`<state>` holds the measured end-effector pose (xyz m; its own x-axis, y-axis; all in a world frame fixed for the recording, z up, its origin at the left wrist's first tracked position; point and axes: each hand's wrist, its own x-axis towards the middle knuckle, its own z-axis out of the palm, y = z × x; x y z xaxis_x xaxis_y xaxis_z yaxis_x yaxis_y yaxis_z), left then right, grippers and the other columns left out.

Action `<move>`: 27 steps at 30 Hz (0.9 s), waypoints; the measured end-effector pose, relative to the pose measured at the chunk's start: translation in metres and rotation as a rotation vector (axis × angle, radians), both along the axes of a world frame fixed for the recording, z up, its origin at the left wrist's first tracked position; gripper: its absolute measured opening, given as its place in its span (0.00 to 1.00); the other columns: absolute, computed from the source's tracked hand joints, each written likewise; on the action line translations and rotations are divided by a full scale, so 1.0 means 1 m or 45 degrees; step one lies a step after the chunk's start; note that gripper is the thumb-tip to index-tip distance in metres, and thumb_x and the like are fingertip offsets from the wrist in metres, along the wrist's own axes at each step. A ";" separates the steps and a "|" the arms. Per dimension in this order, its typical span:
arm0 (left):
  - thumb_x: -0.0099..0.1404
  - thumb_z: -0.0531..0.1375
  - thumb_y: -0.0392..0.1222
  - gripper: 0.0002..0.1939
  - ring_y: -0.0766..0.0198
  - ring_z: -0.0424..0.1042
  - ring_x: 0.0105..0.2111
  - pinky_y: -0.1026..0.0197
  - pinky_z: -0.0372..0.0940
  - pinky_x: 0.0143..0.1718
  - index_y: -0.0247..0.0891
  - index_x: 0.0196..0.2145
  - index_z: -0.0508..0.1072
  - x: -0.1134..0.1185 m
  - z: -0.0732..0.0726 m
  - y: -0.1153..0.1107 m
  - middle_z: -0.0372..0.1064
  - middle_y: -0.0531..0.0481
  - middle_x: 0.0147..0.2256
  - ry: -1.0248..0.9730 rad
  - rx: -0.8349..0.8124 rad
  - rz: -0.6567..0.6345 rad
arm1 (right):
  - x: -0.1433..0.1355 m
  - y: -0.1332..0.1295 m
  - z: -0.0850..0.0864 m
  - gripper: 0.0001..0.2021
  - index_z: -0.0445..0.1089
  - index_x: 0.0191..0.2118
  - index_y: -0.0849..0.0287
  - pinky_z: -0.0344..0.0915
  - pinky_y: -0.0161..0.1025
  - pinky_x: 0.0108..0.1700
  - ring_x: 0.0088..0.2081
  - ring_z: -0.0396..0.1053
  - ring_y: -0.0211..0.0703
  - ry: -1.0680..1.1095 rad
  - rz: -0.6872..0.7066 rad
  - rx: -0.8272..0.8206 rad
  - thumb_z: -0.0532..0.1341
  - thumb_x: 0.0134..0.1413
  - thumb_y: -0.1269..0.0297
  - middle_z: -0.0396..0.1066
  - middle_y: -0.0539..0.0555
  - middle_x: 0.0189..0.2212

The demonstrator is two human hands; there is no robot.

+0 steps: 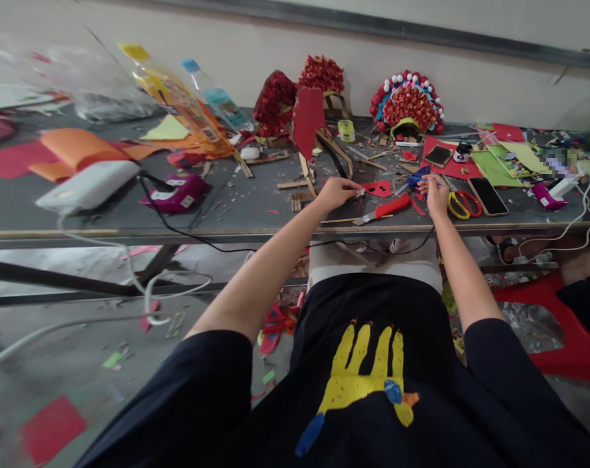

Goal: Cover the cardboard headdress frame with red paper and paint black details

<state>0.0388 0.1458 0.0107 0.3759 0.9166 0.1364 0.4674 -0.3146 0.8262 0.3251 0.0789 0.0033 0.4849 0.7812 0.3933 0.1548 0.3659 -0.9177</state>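
My left hand (341, 194) is pinched over the desk, with a small whitish bit at its fingertips, too small to name. A red piece with black spots (377, 188) lies just right of those fingertips. In front of it rests a red-handled cutter (391, 207). My right hand (435, 192) is raised with curled fingers, beside a blue object (418, 177); whether it holds anything is too small to tell. Yellow-and-red scissors (464, 205) and a phone (488, 196) lie to the right of that hand.
Red decorated headpieces (408, 104) stand against the wall. Two bottles (175, 97) lean at the back left. A white power bank (88, 186) and purple block (175, 193) lie left, with cables over the edge. A black ink jar (463, 152) and paper lie right; a person sits far right.
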 end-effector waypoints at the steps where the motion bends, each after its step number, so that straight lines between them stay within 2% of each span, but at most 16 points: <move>1: 0.58 0.64 0.39 0.14 0.63 0.69 0.27 0.62 0.66 0.36 0.34 0.42 0.82 0.000 0.000 0.000 0.77 0.49 0.30 0.014 0.000 0.001 | 0.000 0.000 0.000 0.15 0.68 0.31 0.57 0.63 0.27 0.26 0.23 0.68 0.30 0.000 0.001 0.005 0.58 0.60 0.50 0.72 0.46 0.22; 5: 0.57 0.61 0.36 0.17 0.64 0.68 0.27 0.63 0.64 0.34 0.33 0.43 0.81 -0.001 0.000 -0.001 0.77 0.49 0.31 -0.002 0.022 -0.017 | 0.000 0.001 -0.002 0.15 0.68 0.31 0.57 0.62 0.27 0.24 0.22 0.68 0.31 0.009 0.006 0.023 0.57 0.60 0.50 0.72 0.46 0.21; 9: 0.55 0.65 0.40 0.14 0.61 0.71 0.33 0.62 0.65 0.38 0.32 0.38 0.82 0.000 0.000 -0.002 0.77 0.47 0.33 -0.086 0.091 -0.020 | 0.000 0.001 -0.002 0.15 0.68 0.30 0.57 0.62 0.27 0.24 0.22 0.68 0.30 0.018 0.004 0.029 0.58 0.60 0.51 0.72 0.46 0.21; 13: 0.58 0.66 0.44 0.13 0.58 0.72 0.36 0.60 0.65 0.41 0.33 0.37 0.80 0.001 0.002 -0.004 0.77 0.46 0.34 -0.089 0.135 0.050 | -0.001 0.000 -0.001 0.14 0.68 0.30 0.57 0.61 0.26 0.24 0.22 0.68 0.29 0.029 -0.003 0.022 0.58 0.60 0.53 0.72 0.45 0.21; 16: 0.60 0.65 0.43 0.10 0.58 0.73 0.38 0.60 0.65 0.43 0.33 0.36 0.80 0.000 0.003 -0.006 0.77 0.45 0.37 -0.091 0.212 0.065 | -0.002 -0.001 -0.001 0.14 0.68 0.30 0.57 0.62 0.26 0.25 0.22 0.68 0.29 0.023 0.003 0.033 0.58 0.61 0.52 0.72 0.46 0.21; 19: 0.62 0.62 0.41 0.08 0.59 0.72 0.38 0.61 0.65 0.42 0.33 0.35 0.79 -0.001 0.003 -0.006 0.76 0.46 0.36 -0.037 0.265 0.081 | -0.002 -0.001 -0.001 0.15 0.68 0.30 0.58 0.62 0.26 0.25 0.23 0.69 0.30 0.018 0.005 0.042 0.57 0.61 0.52 0.72 0.46 0.21; 23: 0.64 0.61 0.41 0.10 0.60 0.72 0.35 0.62 0.64 0.38 0.32 0.37 0.79 0.002 0.003 -0.009 0.76 0.47 0.34 0.068 0.213 0.109 | -0.002 0.000 -0.002 0.15 0.68 0.31 0.58 0.63 0.27 0.26 0.24 0.69 0.30 0.007 0.008 0.016 0.57 0.61 0.52 0.72 0.47 0.22; 27: 0.65 0.60 0.42 0.12 0.58 0.72 0.36 0.61 0.64 0.40 0.33 0.40 0.80 0.008 0.003 -0.017 0.77 0.45 0.38 0.255 0.325 0.156 | -0.002 0.000 -0.001 0.15 0.68 0.31 0.57 0.63 0.27 0.26 0.24 0.69 0.30 0.000 0.004 0.014 0.57 0.61 0.52 0.72 0.47 0.23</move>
<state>0.0467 0.1291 0.0134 0.3078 0.9022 0.3021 0.6591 -0.4312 0.6161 0.3234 0.0785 0.0019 0.4823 0.7783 0.4021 0.1535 0.3768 -0.9135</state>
